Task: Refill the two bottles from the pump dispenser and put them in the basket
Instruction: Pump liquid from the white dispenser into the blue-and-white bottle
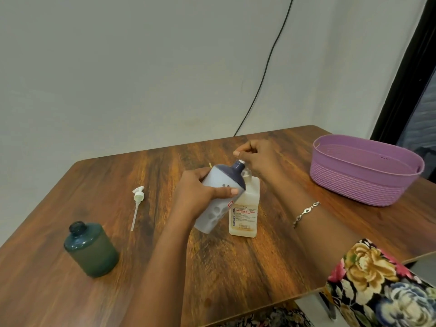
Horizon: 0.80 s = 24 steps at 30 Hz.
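Note:
My left hand (200, 192) grips a pale blue bottle with a dark blue top (218, 197), tilted so its neck leans right against the dispenser's head. The dispenser (245, 208) is a clear bottle of amber liquid with a red-lettered label, standing upright mid-table. My right hand (257, 156) rests on its pump head, fingers curled over it; the pump itself is mostly hidden. A dark green bottle (90, 249) with an open neck stands at the left front. The purple basket (363, 185) sits at the far right.
A loose white pump with its long tube (136, 204) lies flat on the wooden table (212, 267) between the green bottle and my left hand. A black cable (266, 67) hangs down the wall behind. The table's right edge runs under my right forearm.

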Motion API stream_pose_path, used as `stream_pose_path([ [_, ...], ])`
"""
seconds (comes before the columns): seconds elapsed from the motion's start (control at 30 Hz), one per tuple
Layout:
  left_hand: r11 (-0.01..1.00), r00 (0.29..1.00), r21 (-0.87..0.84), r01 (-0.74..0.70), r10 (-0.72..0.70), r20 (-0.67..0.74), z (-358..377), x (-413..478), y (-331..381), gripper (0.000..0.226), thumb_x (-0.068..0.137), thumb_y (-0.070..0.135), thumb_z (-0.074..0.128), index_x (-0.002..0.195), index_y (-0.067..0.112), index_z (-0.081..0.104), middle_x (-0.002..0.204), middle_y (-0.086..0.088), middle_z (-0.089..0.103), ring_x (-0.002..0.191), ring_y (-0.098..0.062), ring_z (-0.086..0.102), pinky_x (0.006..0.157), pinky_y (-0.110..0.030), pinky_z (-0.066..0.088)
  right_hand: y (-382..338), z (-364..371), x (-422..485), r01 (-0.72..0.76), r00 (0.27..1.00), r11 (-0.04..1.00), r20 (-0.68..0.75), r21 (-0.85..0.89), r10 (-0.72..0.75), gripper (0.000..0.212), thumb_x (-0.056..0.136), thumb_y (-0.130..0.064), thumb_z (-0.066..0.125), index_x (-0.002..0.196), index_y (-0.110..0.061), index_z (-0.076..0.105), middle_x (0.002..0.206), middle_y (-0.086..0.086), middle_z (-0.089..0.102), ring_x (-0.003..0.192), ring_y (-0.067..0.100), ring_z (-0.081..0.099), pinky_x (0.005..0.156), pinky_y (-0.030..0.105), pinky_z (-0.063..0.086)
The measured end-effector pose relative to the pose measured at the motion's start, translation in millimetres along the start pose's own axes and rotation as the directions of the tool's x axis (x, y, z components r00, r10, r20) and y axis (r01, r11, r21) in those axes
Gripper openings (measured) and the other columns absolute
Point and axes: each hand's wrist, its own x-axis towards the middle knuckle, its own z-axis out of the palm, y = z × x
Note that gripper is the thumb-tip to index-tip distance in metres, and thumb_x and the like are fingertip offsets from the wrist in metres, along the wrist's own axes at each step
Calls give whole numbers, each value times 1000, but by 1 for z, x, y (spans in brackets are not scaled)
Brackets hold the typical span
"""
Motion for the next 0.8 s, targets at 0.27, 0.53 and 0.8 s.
stream_pose_path([
  [0.27,981,1000,-194,-23,26,14,3,-9,-5,37,64,16,81,95,23,64,83,7,66,62,3,63,49,-11,47,-10,-7,-2,36,999,999,4,-15,-36,2,83,-9,66,82,-9,65,76,-6,61,71,6,56,63,17,43],
  [0.53,954,1000,-299,-17,24,19,3,-19,-22,61,54,21,86,109,24,59,101,0,66,85,-12,65,62,-21,53,-12,-21,-9,93,995,995,31,-39,-92,10,91,-17,57,91,-14,67,96,5,68,96,22,62,91,39,49],
  [0.8,874,994,-481,-74,104,38,4,-32,-19,63,51,9,85,108,18,60,94,3,70,79,-6,67,60,-18,52,-12,-37,-46,286,958,956,34,-57,-285,18,90,-9,56,104,-17,64,95,-11,63,89,-3,58,75,9,47],
])
